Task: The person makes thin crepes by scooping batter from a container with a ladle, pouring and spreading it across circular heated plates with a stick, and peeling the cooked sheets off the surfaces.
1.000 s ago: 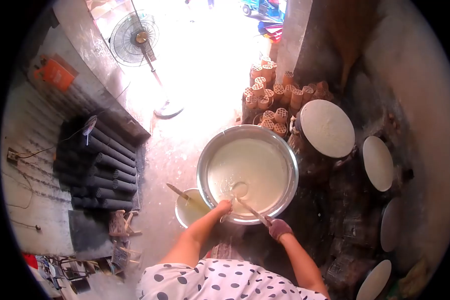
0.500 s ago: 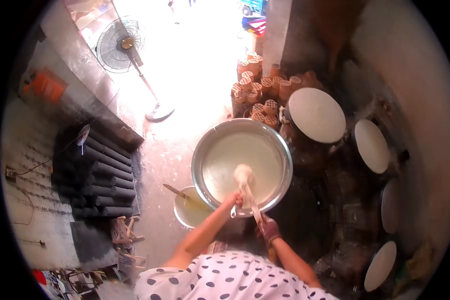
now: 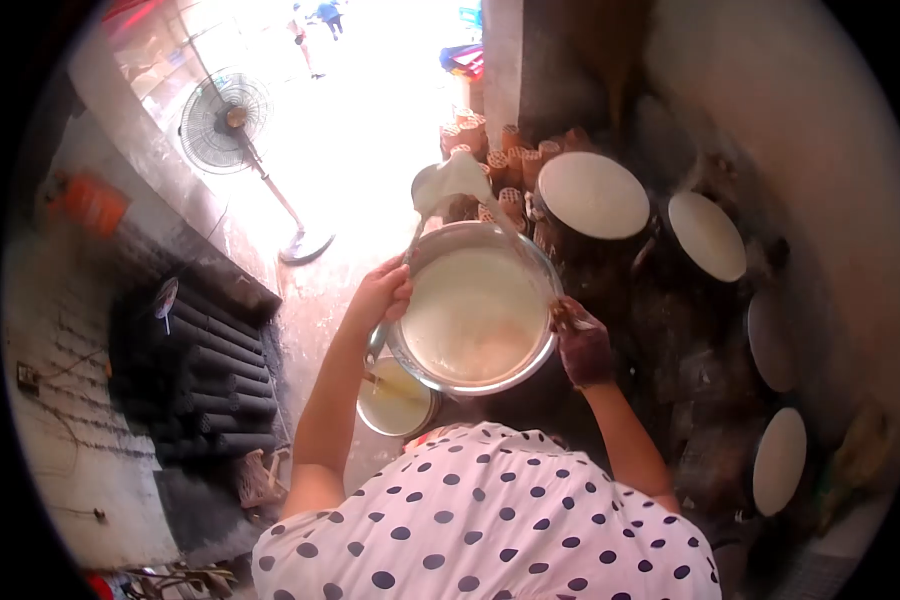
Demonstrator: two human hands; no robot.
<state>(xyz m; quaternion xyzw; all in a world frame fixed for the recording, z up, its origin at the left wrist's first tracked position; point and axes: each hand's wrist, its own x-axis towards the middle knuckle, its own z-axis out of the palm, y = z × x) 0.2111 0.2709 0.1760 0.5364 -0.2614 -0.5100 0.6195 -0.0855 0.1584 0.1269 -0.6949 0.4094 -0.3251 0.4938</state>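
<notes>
Gripping handle (image 3: 374, 346) in left hand (image 3: 383, 291), stick (image 3: 511, 234) in gloved right hand (image 3: 584, 345); whitish mass (image 3: 452, 182) at their ends, beyond far rim of basin (image 3: 467, 388).

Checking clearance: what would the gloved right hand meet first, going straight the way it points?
The right hand would likely meet the metal basin's rim first; the hand's height is unclear, so it might pass over.

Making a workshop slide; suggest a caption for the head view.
Left hand and right hand, gripping slender handles, flank a metal basin of pale liquid.
</notes>
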